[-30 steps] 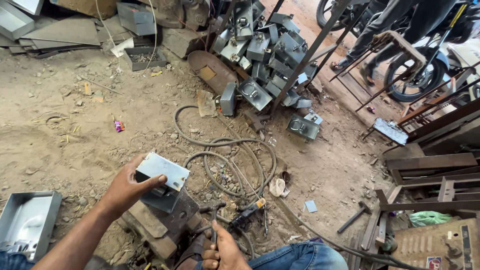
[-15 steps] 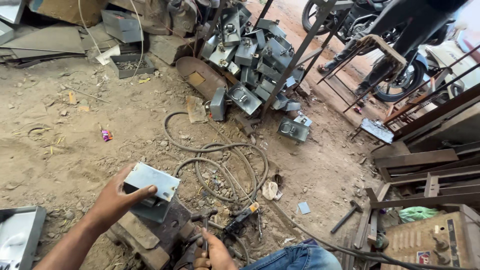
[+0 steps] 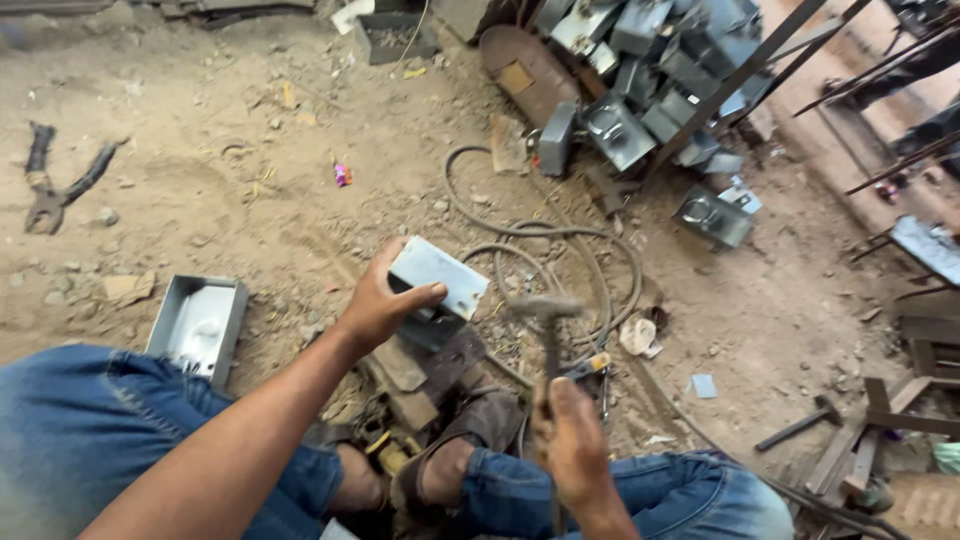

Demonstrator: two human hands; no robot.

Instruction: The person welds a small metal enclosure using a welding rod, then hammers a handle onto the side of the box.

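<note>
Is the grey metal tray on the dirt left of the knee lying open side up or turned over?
Open side up: the grey rectangular metal tray shows its raised walls and pale inner floor; nothing visibly in it.

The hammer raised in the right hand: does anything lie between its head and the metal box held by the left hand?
Nothing visible does. The hammer in the right hand hangs just right of the metal box gripped by the left hand.

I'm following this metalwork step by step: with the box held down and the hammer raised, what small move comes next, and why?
Probably a short downward tap: the left hand steadies the grey metal box on the block, while the right hand holds the hammer raised beside it.
</note>
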